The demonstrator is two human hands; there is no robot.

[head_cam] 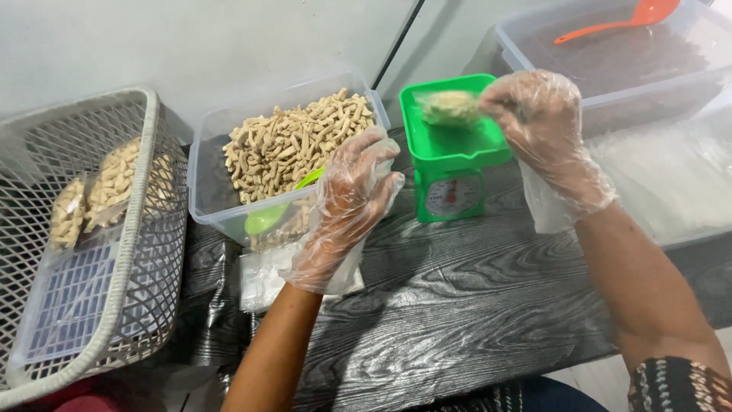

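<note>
Right hand [543, 126], upper right, fingers pinching small bag [450, 107] over green scale [451, 152]; left hand [351, 202], centre, fingers loosely spread by snack tub [221, 202], holding nothing

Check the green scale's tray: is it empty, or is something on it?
Not empty. A small clear bag of beige snack sticks sits on the green scale tray, with the gloved right hand pinching its top end.

Small clear plastic bag of pale snack sticks [450, 107]
It is lying filled and bunched on the green kitchen scale's tray [457, 141].
</note>
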